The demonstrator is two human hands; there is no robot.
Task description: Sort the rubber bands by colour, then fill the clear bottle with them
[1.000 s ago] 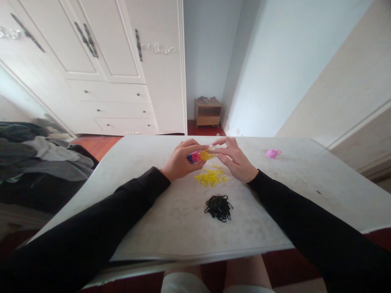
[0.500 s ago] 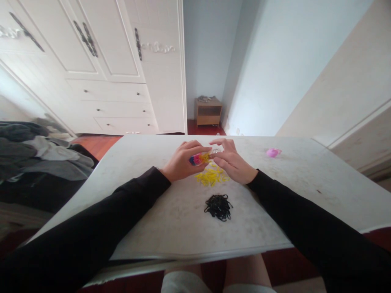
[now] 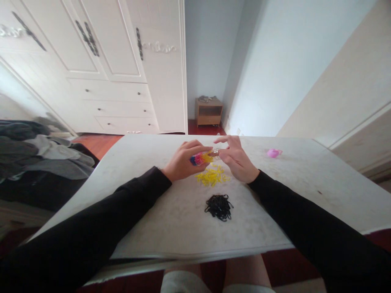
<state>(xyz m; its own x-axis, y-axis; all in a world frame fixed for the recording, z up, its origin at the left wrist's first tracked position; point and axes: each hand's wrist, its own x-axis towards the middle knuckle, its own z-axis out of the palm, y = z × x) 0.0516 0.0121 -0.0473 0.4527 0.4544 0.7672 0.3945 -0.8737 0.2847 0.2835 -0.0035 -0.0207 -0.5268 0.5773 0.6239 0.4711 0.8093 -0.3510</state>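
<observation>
Over the far half of the white table [image 3: 171, 221], beyond the heap of yellow rubber bands [image 3: 210, 178], I have a small clear container [image 3: 199, 158] lying on its side between the two hands. My left hand [image 3: 183, 162] is clamped around its body, thumb and fingers on opposite sides, with blue, pink and yellow contents showing through the wall. My right hand [image 3: 237, 160] is at the other end, one finger raised and the rest bent close about the clear mouth; I cannot tell whether they pinch anything, or whether a fingertip is inside or only behind the wall.

For good work at this mouth, I judge that the left grip should be firm yet light, since thin plastic could flex or slip. Tipping the mouth slightly upward would guard against spilling. The right fingertips do best with small, gentle movements, leaving the coloured layers unmixed. I would also mind the right wrist near the yellow heap, and keep both sleeves off the black bands [image 3: 218, 207] nearer me. Well to the right sits a pink piece [image 3: 274, 153].
</observation>
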